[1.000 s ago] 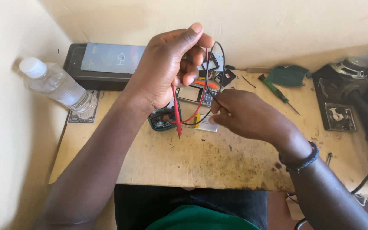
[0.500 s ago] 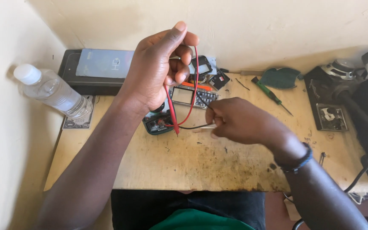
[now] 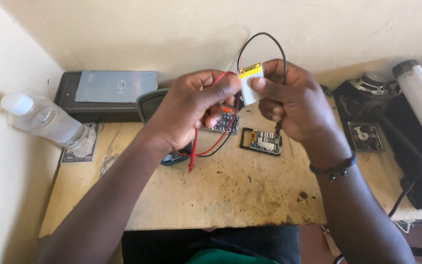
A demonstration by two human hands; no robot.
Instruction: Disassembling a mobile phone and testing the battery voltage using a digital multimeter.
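Two hands hold one small battery and two probe leads above the desk

The right hand [image 3: 294, 100] pinches a flat white battery [image 3: 251, 84] with a yellow top edge, and is closed on the black lead [image 3: 264, 36] too; the left hand [image 3: 194, 110] is curled round the red lead [image 3: 206, 144]. Below lie one opened phone [image 3: 261, 141] and one meter [image 3: 172, 157]. One clear bottle [image 3: 45, 122] lies at the left, contents not discernible
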